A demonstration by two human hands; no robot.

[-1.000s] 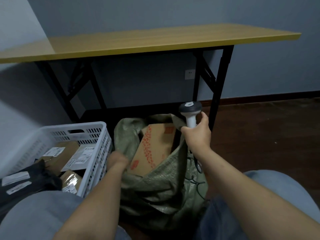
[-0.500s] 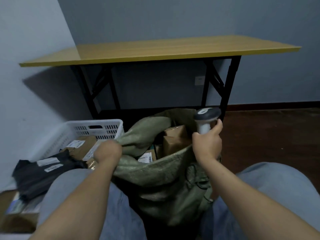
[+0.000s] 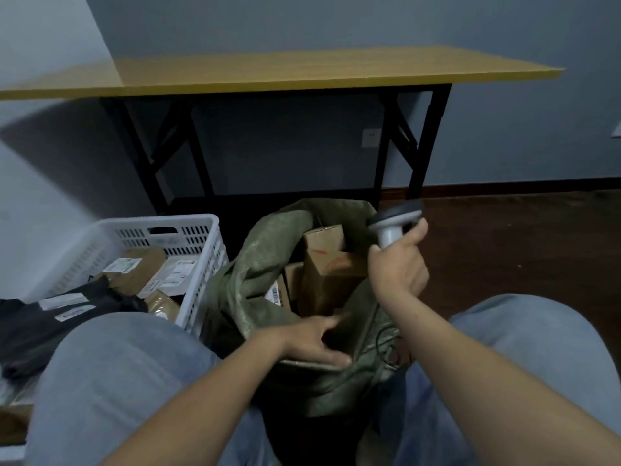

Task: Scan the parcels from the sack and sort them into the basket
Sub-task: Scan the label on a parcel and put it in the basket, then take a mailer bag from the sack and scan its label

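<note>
the left hand (image 3: pixel 314 338) reaches with spread fingers into the green sack (image 3: pixel 258 274) of cardboard parcels (image 3: pixel 331 274), the right hand (image 3: pixel 398 267) grips a scanner (image 3: pixel 393 223), and the white basket (image 3: pixel 198 243) stands left.

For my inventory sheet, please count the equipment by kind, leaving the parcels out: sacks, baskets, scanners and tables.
Green sack: 1
White basket: 1
Handheld scanner: 1
Table: 1
Total: 4
</note>
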